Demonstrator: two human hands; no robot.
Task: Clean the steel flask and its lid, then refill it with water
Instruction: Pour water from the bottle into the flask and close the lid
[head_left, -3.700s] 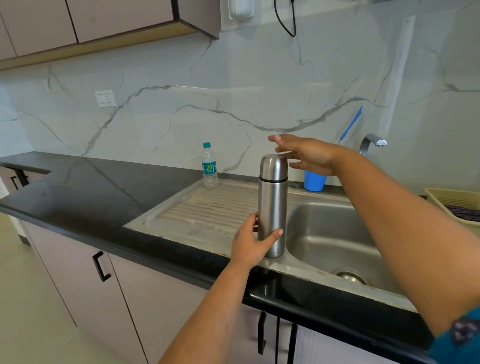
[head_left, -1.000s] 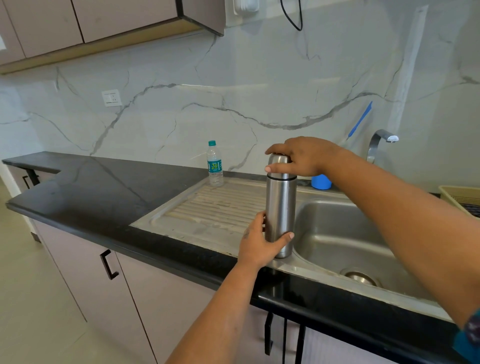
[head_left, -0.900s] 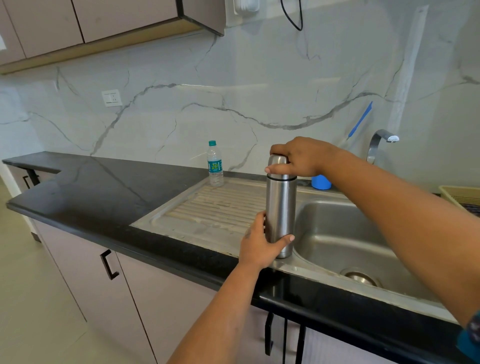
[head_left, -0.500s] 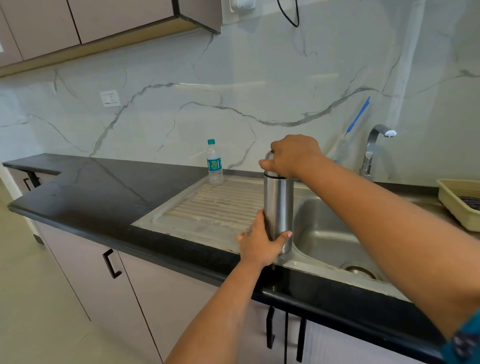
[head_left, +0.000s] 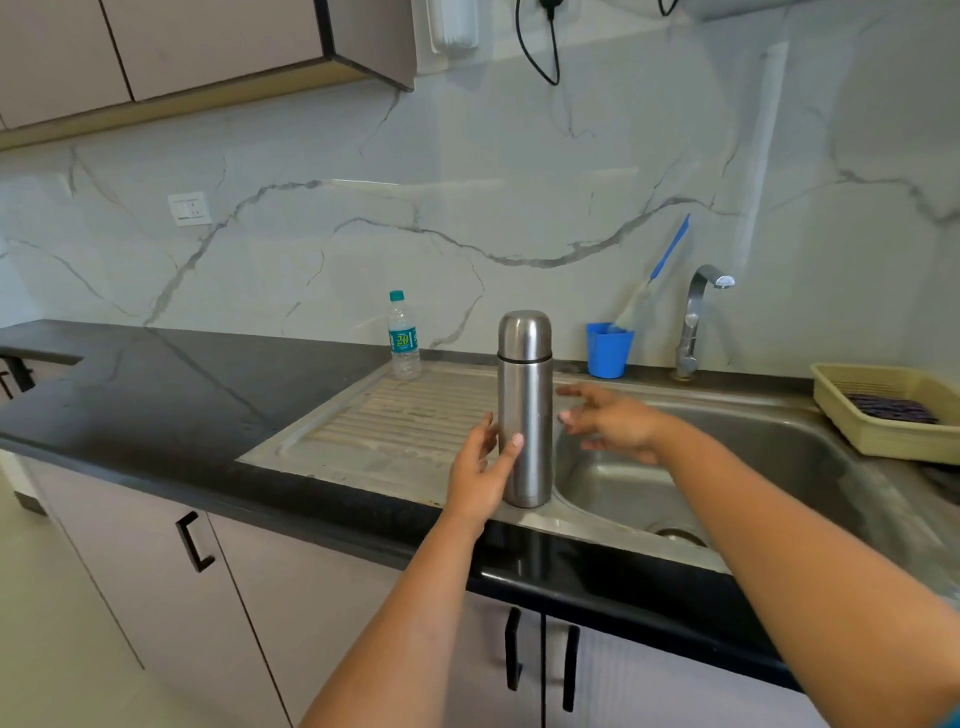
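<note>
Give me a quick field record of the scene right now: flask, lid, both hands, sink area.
flask: steel flask upright on the sink's drainboard, at the basin's edge
lid: lid on the flask
left hand: left hand at the flask's lower body, thumb on its front, fingers loose
right hand: right hand open beside the flask, over the basin, holding nothing
tap: faucet shows no water running
nearby: plastic water bottle; blue cup holding a brush; beige tray at right
</note>
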